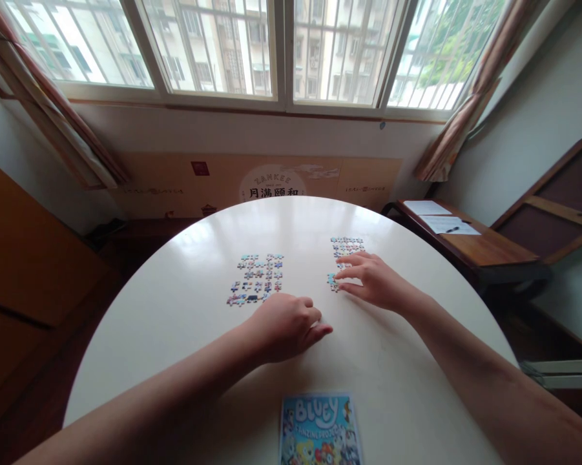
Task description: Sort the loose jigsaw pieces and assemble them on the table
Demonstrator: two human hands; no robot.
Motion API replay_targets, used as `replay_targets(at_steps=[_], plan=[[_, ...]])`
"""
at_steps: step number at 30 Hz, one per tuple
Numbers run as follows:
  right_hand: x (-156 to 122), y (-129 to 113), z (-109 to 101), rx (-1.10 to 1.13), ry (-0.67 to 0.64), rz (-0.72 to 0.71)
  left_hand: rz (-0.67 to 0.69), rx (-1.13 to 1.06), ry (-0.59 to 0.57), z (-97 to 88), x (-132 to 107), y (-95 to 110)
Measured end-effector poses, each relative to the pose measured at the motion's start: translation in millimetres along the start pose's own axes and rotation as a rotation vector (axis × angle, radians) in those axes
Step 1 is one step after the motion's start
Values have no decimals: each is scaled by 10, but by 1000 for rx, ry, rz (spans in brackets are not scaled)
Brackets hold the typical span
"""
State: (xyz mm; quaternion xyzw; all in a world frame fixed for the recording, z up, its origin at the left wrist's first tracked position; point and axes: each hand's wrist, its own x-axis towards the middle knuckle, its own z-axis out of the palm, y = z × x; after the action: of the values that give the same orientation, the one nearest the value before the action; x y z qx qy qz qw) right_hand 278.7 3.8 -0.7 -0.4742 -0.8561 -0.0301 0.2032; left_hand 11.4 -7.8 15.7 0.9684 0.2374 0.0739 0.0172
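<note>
Rows of loose jigsaw puzzle pieces (256,274) lie left of the middle of the white round table (184,349). A narrower block of puzzle pieces (347,241) lies to the right. My left hand (291,326) is beside the left group's near corner, its fingers curled in and its thumb stretched to the right. Whatever may be between those fingers is hidden. Over the right block, my right hand (371,278) has its fingers apart, the tips at a light blue puzzle piece (331,279). That hand covers part of the block.
A blue "Bluey" picture sheet (320,429) lies at the table's near side. To the right stands a wooden chair (504,242) with papers (448,225) and a pen on it. Beyond the table are a printed cardboard panel (358,171) and barred windows.
</note>
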Motion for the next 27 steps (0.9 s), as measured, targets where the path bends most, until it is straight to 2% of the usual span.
replay_targets(at_steps=[4,13,27], plan=[[-6,75,-38,-26,50,12,2,0,-6,-18,1,11],[0,-47,62,-7,-28,44,9,4,16,-15,3,15],[3,-16,74,20,-13,35,16,-17,27,-20,-4,12]])
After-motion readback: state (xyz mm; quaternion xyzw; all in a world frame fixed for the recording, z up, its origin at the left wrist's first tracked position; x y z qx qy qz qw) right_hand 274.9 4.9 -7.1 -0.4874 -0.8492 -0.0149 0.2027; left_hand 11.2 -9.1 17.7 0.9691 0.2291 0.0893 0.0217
